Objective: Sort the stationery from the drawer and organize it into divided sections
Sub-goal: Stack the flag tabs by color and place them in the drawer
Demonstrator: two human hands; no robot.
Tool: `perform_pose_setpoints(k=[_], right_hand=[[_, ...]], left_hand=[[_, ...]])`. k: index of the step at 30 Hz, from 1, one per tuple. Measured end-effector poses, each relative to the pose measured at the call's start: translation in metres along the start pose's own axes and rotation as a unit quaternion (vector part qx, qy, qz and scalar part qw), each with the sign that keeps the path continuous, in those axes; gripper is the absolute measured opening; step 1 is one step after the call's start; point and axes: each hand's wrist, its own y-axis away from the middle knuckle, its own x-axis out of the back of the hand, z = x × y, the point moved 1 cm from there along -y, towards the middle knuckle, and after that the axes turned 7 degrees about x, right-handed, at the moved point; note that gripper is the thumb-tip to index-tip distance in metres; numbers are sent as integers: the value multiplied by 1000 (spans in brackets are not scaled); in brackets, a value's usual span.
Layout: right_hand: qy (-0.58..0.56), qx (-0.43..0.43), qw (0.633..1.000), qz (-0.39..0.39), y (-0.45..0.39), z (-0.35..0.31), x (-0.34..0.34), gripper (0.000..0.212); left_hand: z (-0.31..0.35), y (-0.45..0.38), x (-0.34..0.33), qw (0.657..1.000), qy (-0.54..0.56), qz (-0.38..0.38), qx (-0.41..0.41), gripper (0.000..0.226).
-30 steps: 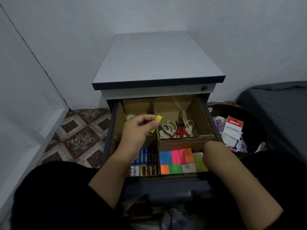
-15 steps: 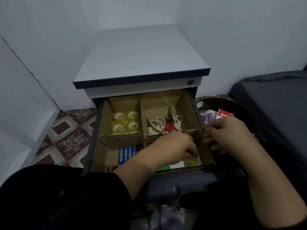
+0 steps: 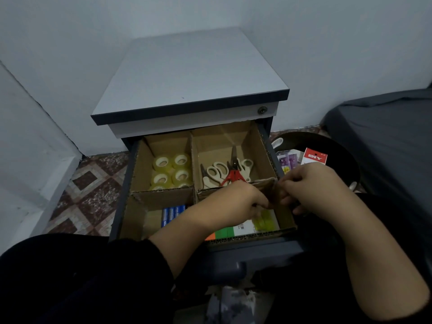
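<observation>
Sticky notes (image 3: 263, 219) lie in drawer's (image 3: 254, 237) front-right section, under both hands. Left hand (image 3: 236, 204) curled down over them; right hand (image 3: 311, 185) curled at divider (image 3: 264, 184) edge; what either pinches, cannot tell. Step: filing notes. Next, probably fetch from bin (image 3: 336, 146).

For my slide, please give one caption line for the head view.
Both hands meet over the open drawer's front-right section, beside sorted tape rolls and scissors.
</observation>
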Motion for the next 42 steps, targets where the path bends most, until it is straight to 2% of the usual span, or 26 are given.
perform_pose_setpoints(k=[3,7,9,11,14,18,32,38,40,42], right_hand=[[36,-5,999,-25,-3,-2,-5,14],[200,21,979,-46,-6,-8,-29,12],[268,44,961,-47,-6,-10,-47,14],[300,56,951,-48,-10,-10,-61,22],[320,51,945,-44,-15,-6,-70,17],[340,68,938,-22,-13,-4,-73,21],[370,67,926,-27,-6,-10,-73,23],[380,64,923,-14,1,-16,-63,14],[339,65,938,-18,-2,-16,-58,18],[218,63,972,-61,-8,-12,-59,12]], left_hand=[[-4,29,18,999,34,41,11,26],[-28,67,23,988,99,107,54,21],[-37,77,18,966,197,149,81,22],[-41,80,14,930,304,181,102,27],[-41,76,14,891,392,191,123,24],[-47,74,19,886,407,182,126,23],[-47,75,19,882,425,165,121,19],[-47,75,19,881,428,161,118,18],[-47,75,19,883,427,159,116,17],[-47,74,19,882,429,158,116,17]])
